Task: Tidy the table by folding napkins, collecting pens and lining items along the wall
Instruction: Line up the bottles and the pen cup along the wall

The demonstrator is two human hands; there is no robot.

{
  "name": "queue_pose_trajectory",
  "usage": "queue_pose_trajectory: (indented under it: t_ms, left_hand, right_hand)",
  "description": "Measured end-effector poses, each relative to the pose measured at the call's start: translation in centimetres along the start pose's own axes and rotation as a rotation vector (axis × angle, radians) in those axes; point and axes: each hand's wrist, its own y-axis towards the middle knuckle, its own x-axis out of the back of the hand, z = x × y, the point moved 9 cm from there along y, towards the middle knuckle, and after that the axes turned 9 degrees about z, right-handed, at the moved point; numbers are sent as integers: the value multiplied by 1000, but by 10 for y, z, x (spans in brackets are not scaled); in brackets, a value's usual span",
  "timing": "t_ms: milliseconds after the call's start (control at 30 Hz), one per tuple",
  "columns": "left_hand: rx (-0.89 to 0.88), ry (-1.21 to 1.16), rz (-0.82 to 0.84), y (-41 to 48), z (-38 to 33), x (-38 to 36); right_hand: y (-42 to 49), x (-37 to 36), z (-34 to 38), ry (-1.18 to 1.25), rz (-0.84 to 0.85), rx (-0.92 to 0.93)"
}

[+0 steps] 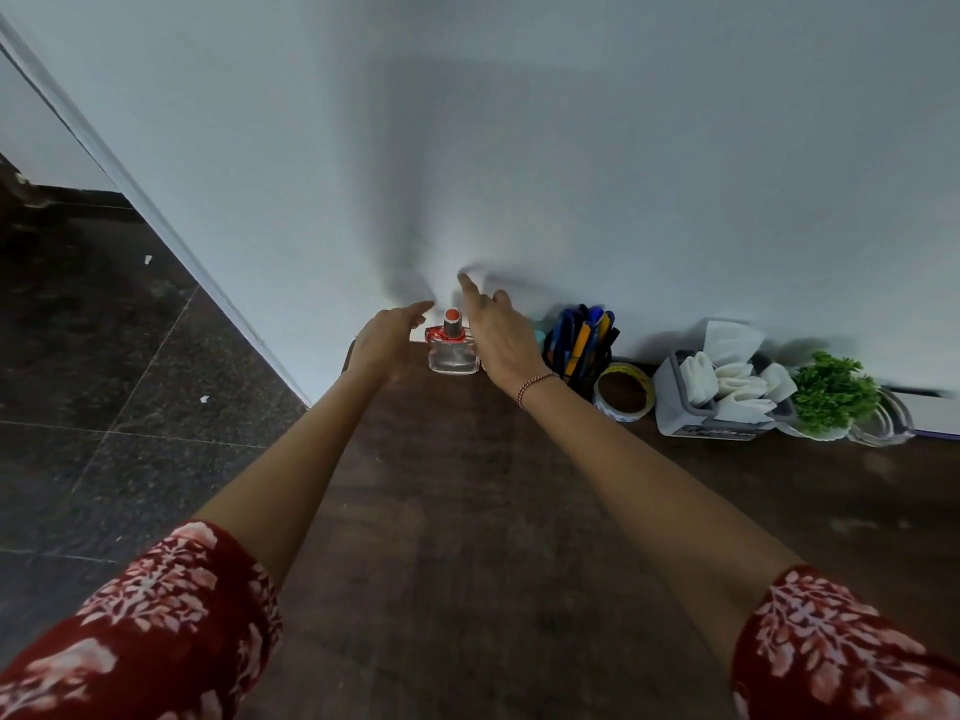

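Filling the upper two thirds of the frame, a pale blue-grey painted wall (571, 122) runs from upper left to far right. Below it, a dark brown wooden table (467, 511) takes up the lower centre and right. A dark speckled stone floor (104, 356) shows at left. Two bare forearms reach up from the bottom corners out of red sleeves with a white leaf print (156, 615).

Along the foot of the wall at right centre, items stand in a row. A grey plastic napkin holder (675, 402) carries white folded napkins (732, 345). Just right of it is a small green leafy plant (831, 389), with a clear glass dish (888, 418) beside that. Left of the holder lies a yellow-edged roll of tape (615, 413), flat on the table. Next to it, a black cup holds blue and orange pens (579, 340) upright.

At frame centre, in the table's far corner, stands a squat clear glass bottle with an orange-red cap (453, 356). The left hand (389, 340) hovers just left of it, fingers loosely extended and holding nothing. Whether it touches the glass is unclear. The right hand (501, 340) is just right of the bottle, fingers straight and reaching to the wall. A pale smear at its fingertips is too blurred to identify. A thin red thread bracelet (535, 384) circles that wrist.
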Motion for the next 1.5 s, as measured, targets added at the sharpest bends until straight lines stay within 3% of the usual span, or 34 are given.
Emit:
queue_pose_trajectory:
  t_ms: [167, 333, 667, 967, 1267, 1500]
  left_hand:
    - [68, -113, -190, -28, 10, 25]
    - [95, -180, -267, -71, 9, 36]
    - [8, -159, -315, -197, 9, 27]
    - [162, -328, -258, -326, 46, -16]
    - [335, -500, 0, -444, 54, -105]
    - [386, -417, 41, -481, 39, -139]
  right_hand:
    - [-39, 31, -5, 133, -298, -129]
    - [-91, 30, 6, 211, -354, -213]
    - [-192, -3, 56, 310, -149, -142]
    - [-280, -49, 99, 371, 18, 11]
    - [-363, -127, 142, 413, 444, 191]
    - [-396, -157, 161, 562, 655, 210]
